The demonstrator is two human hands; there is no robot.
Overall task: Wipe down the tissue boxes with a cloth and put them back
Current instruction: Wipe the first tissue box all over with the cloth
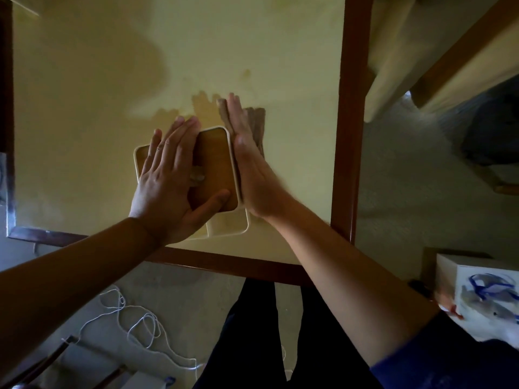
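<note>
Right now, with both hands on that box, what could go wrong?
The tissue box sits near the table edge, so a hard sideways wipe might push it off. The right hand presses the cloth with flat fingers, so the cloth could slip out. The left hand only rests on top.

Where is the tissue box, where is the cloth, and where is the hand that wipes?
tissue box [214,153], head view, on its brown wooden lid.
cloth [255,122], head view, on the brown fabric showing beyond the fingers.
right hand [250,169], head view, on the back of the hand.
</note>
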